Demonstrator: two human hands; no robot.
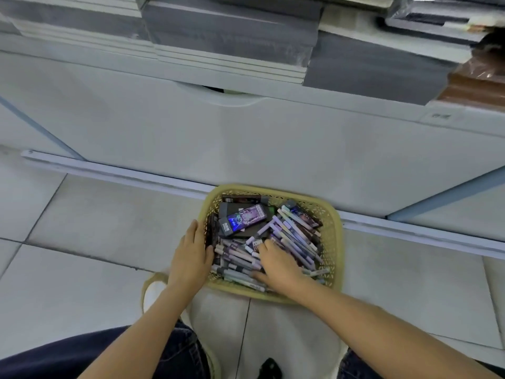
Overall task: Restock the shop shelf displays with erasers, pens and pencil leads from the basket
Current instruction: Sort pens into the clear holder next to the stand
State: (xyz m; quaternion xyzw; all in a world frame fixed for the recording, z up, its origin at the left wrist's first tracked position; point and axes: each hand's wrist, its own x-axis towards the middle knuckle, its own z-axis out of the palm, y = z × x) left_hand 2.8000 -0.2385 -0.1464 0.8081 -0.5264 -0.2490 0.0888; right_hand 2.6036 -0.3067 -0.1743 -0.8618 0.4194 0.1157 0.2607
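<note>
I'm looking down at the yellow basket [334, 236] on the floor tiles, right up against the white cabinet base [246, 149] under the shelf stock. My left hand [192, 253] lies flat and unclenched on the basket's left rim, steadying it, gripping nothing as far as I can see. My right hand [278, 265] is down in the pile of pens [295, 236], fingers spread over them; can't tell whether it has actually closed on any yet, since the palm hides what's under it. The dark boxes [243, 218], probably erasers or leads, sit at the back-left of the basket, partly on top of pens. Main risk imo: the pens lie crossed and tangled, so scooping a bunch could drag extras over the low front rim onto the tiles, where they'd roll. A loose handful could also slip on the lift up to the shelf. Pulling pens from under the boxes may tip those too. W/o the left hand the light basket could slide.
</note>
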